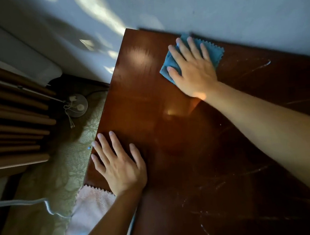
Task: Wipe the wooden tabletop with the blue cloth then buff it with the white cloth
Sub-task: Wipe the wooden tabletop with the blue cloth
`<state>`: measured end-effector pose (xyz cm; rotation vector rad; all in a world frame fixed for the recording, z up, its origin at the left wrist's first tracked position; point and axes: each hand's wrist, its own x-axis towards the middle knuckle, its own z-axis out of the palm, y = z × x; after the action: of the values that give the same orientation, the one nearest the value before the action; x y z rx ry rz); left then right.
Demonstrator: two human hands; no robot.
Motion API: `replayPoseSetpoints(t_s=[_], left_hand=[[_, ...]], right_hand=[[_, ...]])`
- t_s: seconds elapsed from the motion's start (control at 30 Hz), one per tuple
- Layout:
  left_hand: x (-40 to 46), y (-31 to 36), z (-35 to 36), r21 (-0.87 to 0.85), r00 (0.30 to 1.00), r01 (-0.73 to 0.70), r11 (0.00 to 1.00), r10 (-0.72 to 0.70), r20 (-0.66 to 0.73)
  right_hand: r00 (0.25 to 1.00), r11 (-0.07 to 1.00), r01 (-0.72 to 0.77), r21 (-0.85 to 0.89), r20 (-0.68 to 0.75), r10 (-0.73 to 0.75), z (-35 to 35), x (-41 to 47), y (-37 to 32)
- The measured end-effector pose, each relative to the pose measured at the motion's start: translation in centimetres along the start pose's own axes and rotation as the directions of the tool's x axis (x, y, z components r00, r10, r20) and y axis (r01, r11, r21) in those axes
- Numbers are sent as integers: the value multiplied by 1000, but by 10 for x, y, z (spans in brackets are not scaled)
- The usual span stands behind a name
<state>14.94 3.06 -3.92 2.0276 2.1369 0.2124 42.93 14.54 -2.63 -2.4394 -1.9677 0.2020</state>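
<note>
The right hand [193, 69] lay flat, palm down, on the blue cloth [211, 51], with its 4 fingers and thumb spread apart and pressing the cloth against the bench [148, 91]. The blue cloth was folded, with a zigzag-cut edge, and sat near the far edge of the bench, close to the wall [215, 5]. Its far and near corners showed beyond the hand on both sides.

The left hand [120, 165] rested flat on the bench near the left edge, fingers spread and gripping nothing. It was well apart from the blue cloth, nearer the person.

The white cloth [90, 207] lay at the left edge of the bench, just behind the left wrist, partly covered by the left forearm and hanging partly over the edge. It also had a zigzag-cut edge.

The bench surface was dark, glossy wood. Pale streaks and smears marked the area to the right of the blue cloth and nearer the person. A bright reflection showed on the wood to the left of the blue cloth.
</note>
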Motion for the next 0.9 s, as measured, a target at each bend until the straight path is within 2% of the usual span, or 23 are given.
replayPoseSetpoints(t_s=[0.07, 0.13, 0.23, 0.3, 0.37, 0.43, 0.53, 0.57, 0.63, 0.73, 0.8, 0.83, 0.9], left_hand=[[0, 1, -1, -6, 1000, 5, 1000, -5, 7], [0, 3, -1, -9, 1000, 6, 1000, -6, 0], [0, 3, 0, 5, 1000, 0, 1000, 1, -16], [0, 1, 1, 7, 1000, 3, 1000, -3, -15], [0, 3, 1, 8, 1000, 2, 1000, -2, -20], [-1, 3, 0, 10, 1000, -4, 1000, 5, -21], [0, 2, 0, 0, 1000, -3, 1000, 3, -14], [0, 2, -1, -4, 1000, 0, 1000, 0, -9], [0, 4, -3, -5, 1000, 6, 1000, -6, -8], [0, 6, -4, 6, 1000, 12, 1000, -11, -17], [0, 6, -4, 3, 1000, 10, 1000, -9, -16], [0, 6, -3, 5, 1000, 7, 1000, -7, -15], [0, 4, -2, 9, 1000, 8, 1000, -7, -13]], right_hand=[[997, 998, 47, 43, -59, -44, 10, -41, -28], [978, 978, 190, 91, -105, -180, 23, -108, -60], [927, 926, 373, 60, -63, -369, 31, -160, -60], [941, 940, 338, 48, -39, -337, 25, -138, -31], [983, 984, 172, 44, -65, -169, 14, -89, 7], [999, 1000, 10, 22, -31, -9, 2, -46, 42], [995, 995, -100, 29, -22, 101, -1, -31, 41], [994, 994, -97, 45, -54, 99, 3, -42, 28], [994, 996, 13, 88, -107, -3, 14, -85, -6], [974, 973, 219, 74, -72, -214, 29, -161, -47], [945, 942, 328, 69, -35, -326, 29, -169, -38], [941, 939, 339, 59, -18, -339, 26, -156, -26], [974, 973, 227, 50, -13, -227, 19, -113, 1]])
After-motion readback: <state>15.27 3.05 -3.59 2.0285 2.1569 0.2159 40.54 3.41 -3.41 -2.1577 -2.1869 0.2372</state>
